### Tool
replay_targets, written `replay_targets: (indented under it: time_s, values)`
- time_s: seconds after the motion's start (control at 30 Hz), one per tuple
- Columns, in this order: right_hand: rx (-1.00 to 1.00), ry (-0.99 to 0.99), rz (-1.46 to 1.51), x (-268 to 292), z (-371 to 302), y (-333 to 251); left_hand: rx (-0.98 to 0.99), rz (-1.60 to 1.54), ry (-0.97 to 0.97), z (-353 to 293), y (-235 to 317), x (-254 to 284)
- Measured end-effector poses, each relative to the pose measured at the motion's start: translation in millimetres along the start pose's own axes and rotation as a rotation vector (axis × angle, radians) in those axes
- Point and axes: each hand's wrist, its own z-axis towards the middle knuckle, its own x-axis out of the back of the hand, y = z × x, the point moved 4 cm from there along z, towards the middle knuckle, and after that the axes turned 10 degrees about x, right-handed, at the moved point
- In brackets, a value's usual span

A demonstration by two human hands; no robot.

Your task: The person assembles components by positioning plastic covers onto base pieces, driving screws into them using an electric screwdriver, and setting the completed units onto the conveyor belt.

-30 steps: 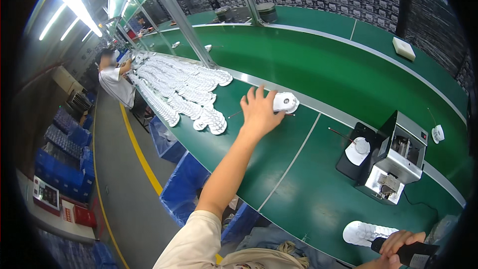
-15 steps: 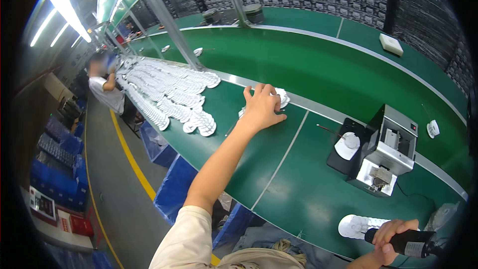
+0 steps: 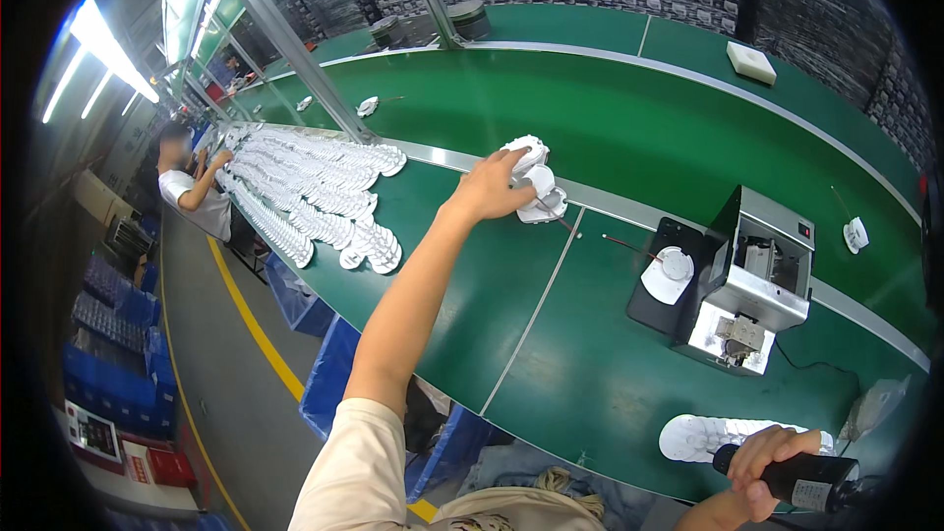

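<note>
My left hand point(image 3: 489, 187) reaches to the far edge of the green bench. Its thumb and fingers close on a white plastic part point(image 3: 538, 180), one of a few white pieces lying together there. A thin dark wire runs out from them toward the seam in the bench. My right hand point(image 3: 764, 459) is wrapped round a black electric screwdriver point(image 3: 808, 479), low at the right. Beneath the screwdriver's tip lies a row of overlapping white discs point(image 3: 688, 437); whether the tip touches them I cannot tell.
A silver and black machine point(image 3: 752, 285) stands at the right, with a wired white part point(image 3: 669, 275) on its black plate. Rows of stacked white pieces point(image 3: 305, 177) cover the bench at left. Another person point(image 3: 192, 182) sits beyond. Blue bins point(image 3: 329, 374) stand below the near edge.
My left fingers have drawn in from a spread pose onto the white part, and the pieces under them show more. The screwdriver stays in my right hand. The whole view has shifted slightly.
</note>
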Motion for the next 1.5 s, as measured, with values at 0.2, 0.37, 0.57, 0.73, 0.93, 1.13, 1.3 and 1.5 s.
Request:
replay_targets:
  time_s: [0.2, 0.37, 0.57, 0.73, 0.93, 1.13, 1.3, 1.5]
  values:
    - [-0.033, 0.007, -0.020, 2, 1, -4, -0.107, 0.028, 0.161, -22, 43, -21]
    - [-0.036, 0.006, 0.016, -1, 0, 2, 0.064, 0.136, -0.010, -4, 32, -31]
    - [-0.053, 0.041, -0.032, 3, -5, -3, -0.110, 0.081, 0.035, 14, 23, -39]
    - [-0.148, -0.196, 0.127, -6, 7, -7, -0.075, 0.252, -0.087, -30, 8, -24]
    - [-0.095, -0.164, 0.172, -9, 3, -5, 0.197, 0.478, 0.016, -73, -14, 9]
    - [-0.163, -0.117, 0.174, -12, 1, -8, -0.210, 0.204, -0.109, -64, -59, 6]
    - [-0.159, 0.001, 0.036, -10, -5, -2, -0.059, 0.324, -0.165, -75, -42, 11]
    - [-0.126, 0.101, -0.065, -5, -6, 2, -0.020, 0.311, -0.121, -76, -36, 14]
